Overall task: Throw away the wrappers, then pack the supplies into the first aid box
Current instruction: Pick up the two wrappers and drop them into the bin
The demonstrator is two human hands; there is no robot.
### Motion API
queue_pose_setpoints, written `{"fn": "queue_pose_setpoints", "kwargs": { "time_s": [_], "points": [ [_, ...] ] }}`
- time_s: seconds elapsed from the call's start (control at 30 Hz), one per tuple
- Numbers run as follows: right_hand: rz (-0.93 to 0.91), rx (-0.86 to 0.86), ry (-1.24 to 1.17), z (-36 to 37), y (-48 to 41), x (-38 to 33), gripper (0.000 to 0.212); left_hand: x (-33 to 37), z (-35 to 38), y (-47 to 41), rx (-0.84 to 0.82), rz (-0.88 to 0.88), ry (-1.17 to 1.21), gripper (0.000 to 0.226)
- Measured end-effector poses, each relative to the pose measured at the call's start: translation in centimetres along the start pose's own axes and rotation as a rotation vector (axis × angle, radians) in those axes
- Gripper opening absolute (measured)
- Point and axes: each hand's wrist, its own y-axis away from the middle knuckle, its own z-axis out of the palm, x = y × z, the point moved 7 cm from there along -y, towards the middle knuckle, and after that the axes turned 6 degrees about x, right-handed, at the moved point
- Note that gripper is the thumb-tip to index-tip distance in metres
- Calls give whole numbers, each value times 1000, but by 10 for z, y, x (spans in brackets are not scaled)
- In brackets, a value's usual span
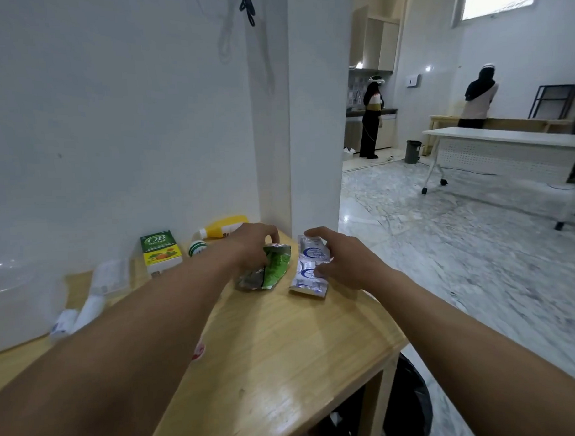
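Observation:
A crumpled green foil wrapper (275, 267) lies at the far end of the wooden table (284, 364), and my left hand (253, 248) closes its fingers on the wrapper's top. Right of it lies a silver and blue wrapper (309, 266), pinched at its right edge by my right hand (339, 260). Supplies stand behind: a green OB herbal box (160, 253), a yellow bottle (223, 231) on its side, a small white and green bottle (197, 248), and white packets (99, 291). A clear plastic box (18, 302) sits at the far left.
A black bin bag (407, 406) sits on the floor under the table's right end. A white wall and pillar (312, 135) stand right behind the table. Across the marble floor are a white wheeled table (505, 138), a small bin (412, 151) and two people.

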Motion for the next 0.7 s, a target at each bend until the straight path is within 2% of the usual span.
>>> {"fn": "queue_pose_setpoints", "kwargs": {
  "time_s": [0.17, 0.37, 0.53, 0.7],
  "points": [
    [25, 40, -45, -11, -1, 6, 70, 5, -8, -1, 31, 21, 75, 25],
    [52, 116, -66, -45, 1, 6, 62, 18, -32, -5, 125, 52, 219, 36],
    [68, 186, -78, -79, 2, 16, 60, 49, -46, -12, 237, 149, 306, 51],
    [100, 242, -78, -104, 1, 44, 59, 79, -45, -34, 257, 187, 399, 51]
  ]
}}
